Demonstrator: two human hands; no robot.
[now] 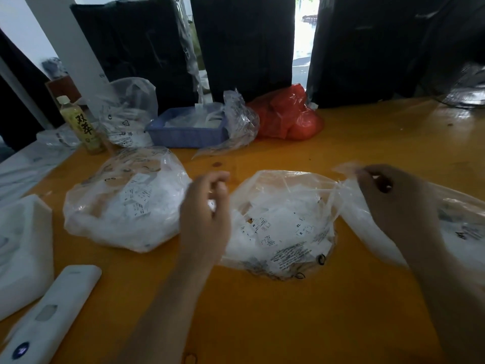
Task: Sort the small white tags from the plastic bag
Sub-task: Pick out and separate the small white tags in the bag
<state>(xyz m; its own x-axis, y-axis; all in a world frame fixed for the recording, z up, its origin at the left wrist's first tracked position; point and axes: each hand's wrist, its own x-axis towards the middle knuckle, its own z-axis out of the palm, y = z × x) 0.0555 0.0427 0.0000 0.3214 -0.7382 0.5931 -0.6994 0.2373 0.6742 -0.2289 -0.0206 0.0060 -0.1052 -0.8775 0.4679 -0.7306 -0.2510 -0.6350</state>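
Three clear plastic bags of small white printed tags lie on the orange table [288, 324]. The left bag [126, 203] bulges with tags. The middle bag [283, 227] lies open with loose tags [278, 227] showing through it. The right bag [462, 227] is partly behind my right arm. My left hand [207, 211] hovers between the left and middle bags, fingers curled, pinching something small and white that I cannot make out clearly. My right hand [393, 203] pinches the raised plastic edge [349, 169] of a bag at the right.
A blue basket [183, 135] with white pieces stands at the back, flanked by clear bags and a red bag [291, 116]. A drink bottle [78, 124] stands back left. A white remote-like device [49, 316] and white foam block [21, 253] lie front left. Black garments hang behind.
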